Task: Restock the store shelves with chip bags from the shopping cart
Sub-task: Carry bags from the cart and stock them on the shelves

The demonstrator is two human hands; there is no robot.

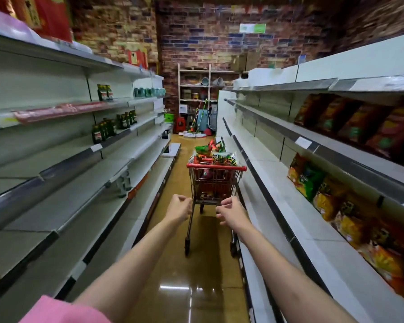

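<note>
A small red-rimmed wire shopping cart (216, 183) stands in the aisle ahead, heaped with chip bags (216, 155) in green, red and yellow. Both my arms stretch out toward it. My left hand (179, 207) and my right hand (231, 212) hover in front of the cart's lower rear, fingers curled, with nothing visibly held. Chip bags (336, 201) lie in a row on the right shelf unit's middle shelf, and darker bags (359, 124) fill the shelf above it.
White shelving (84, 194) lines the left side, mostly bare, with green bottles (113, 125) on it. The right shelves (266, 173) beside the cart are bare. Glossy brown floor (184, 287) runs down the narrow aisle. Cleaning gear and a rack (196, 101) stand against the far brick wall.
</note>
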